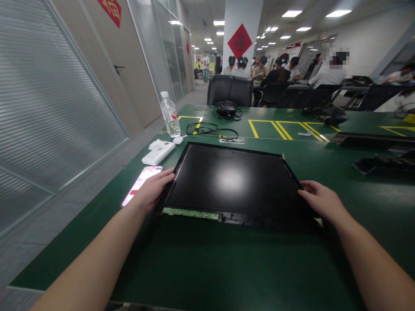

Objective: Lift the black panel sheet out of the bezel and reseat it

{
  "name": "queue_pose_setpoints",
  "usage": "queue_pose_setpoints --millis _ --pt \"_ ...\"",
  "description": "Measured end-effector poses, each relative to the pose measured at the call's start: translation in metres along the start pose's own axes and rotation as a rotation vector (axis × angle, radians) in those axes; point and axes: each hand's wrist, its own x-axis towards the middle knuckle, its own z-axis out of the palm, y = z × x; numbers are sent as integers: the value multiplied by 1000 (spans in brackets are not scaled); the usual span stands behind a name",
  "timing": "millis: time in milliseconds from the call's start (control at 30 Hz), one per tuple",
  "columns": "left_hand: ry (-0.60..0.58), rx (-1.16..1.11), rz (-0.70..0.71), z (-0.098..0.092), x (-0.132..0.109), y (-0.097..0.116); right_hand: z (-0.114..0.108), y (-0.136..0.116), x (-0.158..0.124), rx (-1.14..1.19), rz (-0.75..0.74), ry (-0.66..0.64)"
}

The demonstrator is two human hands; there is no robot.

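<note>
A black display panel [227, 181] lies face up over the green table [227, 263], with a bright reflection at its middle. A green circuit strip [191, 213] shows along the left part of its near edge. My left hand [154, 188] grips the panel's left edge, thumb on top and the other fingers partly hidden. At the right edge, my right hand [320, 199] holds the panel between curled fingers and thumb. Whether the near side touches the table cannot be made out.
A lit phone [142, 185], a white device [158, 153] and a plastic bottle [170, 115] stand or lie left of the panel. Black cables [202, 128] are behind it. Dark frame parts [382, 165] lie at the right. People sit in the background.
</note>
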Motion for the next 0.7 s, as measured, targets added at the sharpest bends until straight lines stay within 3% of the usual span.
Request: queue_pose_setpoints --millis 367,500,700 --pt "-135 -277 -116 6 -2 0 2 0 0 1 -1 -8" --pt "-202 -273 -129 7 -5 2 3 0 0 5 -7 -6" --pt "-170 -149 -70 6 -8 2 5 2 1 -12 -35 28"
